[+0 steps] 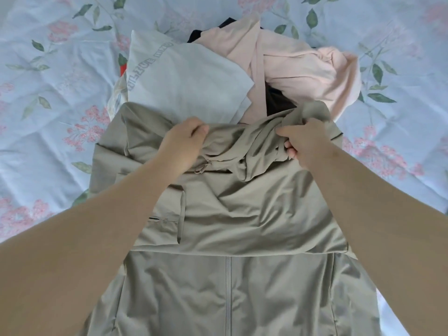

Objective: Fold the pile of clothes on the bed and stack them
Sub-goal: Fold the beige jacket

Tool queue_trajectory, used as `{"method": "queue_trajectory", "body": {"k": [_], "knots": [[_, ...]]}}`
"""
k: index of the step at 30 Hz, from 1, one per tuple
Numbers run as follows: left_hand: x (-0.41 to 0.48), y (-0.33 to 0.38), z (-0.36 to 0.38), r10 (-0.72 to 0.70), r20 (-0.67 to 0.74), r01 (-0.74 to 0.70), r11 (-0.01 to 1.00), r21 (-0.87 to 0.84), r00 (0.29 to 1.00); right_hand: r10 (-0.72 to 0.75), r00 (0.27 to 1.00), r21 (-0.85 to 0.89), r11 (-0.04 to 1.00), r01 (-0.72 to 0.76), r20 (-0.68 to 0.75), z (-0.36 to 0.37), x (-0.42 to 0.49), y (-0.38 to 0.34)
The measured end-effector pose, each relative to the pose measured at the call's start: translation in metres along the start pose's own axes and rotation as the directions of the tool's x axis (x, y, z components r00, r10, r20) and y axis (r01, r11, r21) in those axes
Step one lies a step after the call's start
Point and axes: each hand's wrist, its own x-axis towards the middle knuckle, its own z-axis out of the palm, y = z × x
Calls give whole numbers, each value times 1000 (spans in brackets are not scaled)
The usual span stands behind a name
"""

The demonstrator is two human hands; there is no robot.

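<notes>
**Tucking the hood on the khaki jacket**

The khaki jacket (242,214) lies flat on the bed (60,93) right in front of me. Its zip runs down the middle toward my body, and its upper part is doubled over the lower. I hold the bunched hood at the far edge of that doubled part, one hand on each side. My left hand (181,144) is curled over the cloth with the thumb pressed on top. My right hand (308,141) grips the other end of the bunch, its fingers (289,149) wrapped under a gathered fold and pinching it against the thumb. I hold it on both sides because, as I judge it, the loose hood has to be pulled in and flattened before the jacket can be folded square.

The rest of the pile sits just beyond my hands, touching the jacket's far edge. There is a white garment (189,78) with lettering on the left, a pink garment (303,69) crumpled on the right, and something dark (276,100) between and under them. None of these looks folded yet.
</notes>
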Motion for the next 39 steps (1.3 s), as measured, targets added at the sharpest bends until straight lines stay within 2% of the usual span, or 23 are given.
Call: {"method": "queue_trajectory", "body": {"k": [1,3,5,6,8,10,12,13,15,16,18,22,25,27,28,30,31,32,33,34,35,37,39], "knots": [[0,2,-9,5,-63,-9,998,-63,998,-19,1000,1,1000,19,5,0,-2,-3],[-1,4,-26,-52,-238,-6,971,-238,970,-229,973,149,962,230,-20,-3,-8,-9],[-6,2,-42,-200,-403,40,927,-373,893,-407,913,329,865,379,17,-8,-23,-13],[-8,-1,-46,-263,-451,97,929,-358,853,-435,898,315,864,393,71,-10,-30,-12],[-14,-4,-47,-315,-505,235,947,-218,804,-343,920,90,939,331,192,-14,-37,-2],[-16,1,-40,-159,-518,159,986,-44,841,-109,959,-185,969,161,261,-17,-42,8],[-11,13,-24,29,-394,1,997,75,919,44,977,-332,943,28,207,-16,-42,16],[-7,17,-14,47,-280,-21,995,94,959,55,985,-391,920,14,166,-15,-39,21],[-1,20,1,-52,-34,57,989,139,998,-29,997,-505,861,62,72,-12,-32,27],[0,19,6,-86,35,76,972,222,996,-116,993,-567,816,109,23,-9,-30,29],[3,16,13,-27,69,-4,907,420,997,-278,960,-598,775,203,-33,-7,-26,29],[6,23,8,37,-23,-22,882,471,999,-369,929,-510,804,306,-25,-6,-18,16],[5,33,-13,133,-302,-8,924,382,944,-463,885,-318,848,424,-54,-6,-25,-8],[-7,35,-34,170,-499,-114,984,140,850,-527,849,43,848,528,-30,-9,-40,-24],[-15,34,-43,151,-535,-175,985,6,831,-561,828,215,808,549,-3,-14,-48,-27],[-36,24,-52,11,-452,-193,913,-359,892,-605,791,381,756,532,95,-28,-63,-19],[-49,17,-53,-118,-320,-92,816,-571,940,-573,809,378,783,493,130,-34,-70,-7],[-62,9,-51,-261,-115,102,689,-717,958,-481,865,333,847,415,143,-40,-75,10],[-74,0,-47,-382,106,317,545,-777,918,-314,943,287,919,272,113,-45,-80,28],[-85,-7,-41,-475,273,484,410,-773,837,-99,993,264,961,79,63,-48,-85,46],[-95,-13,-34,-551,362,582,297,-757,752,113,993,278,954,-113,17,-49,-89,62],[-108,-19,-16,-664,372,636,206,-744,649,378,926,318,880,-352,-21,-48,-94,88],[-117,-14,3,-722,326,662,240,-710,611,456,889,318,850,-420,-44,-40,-97,101]]}}
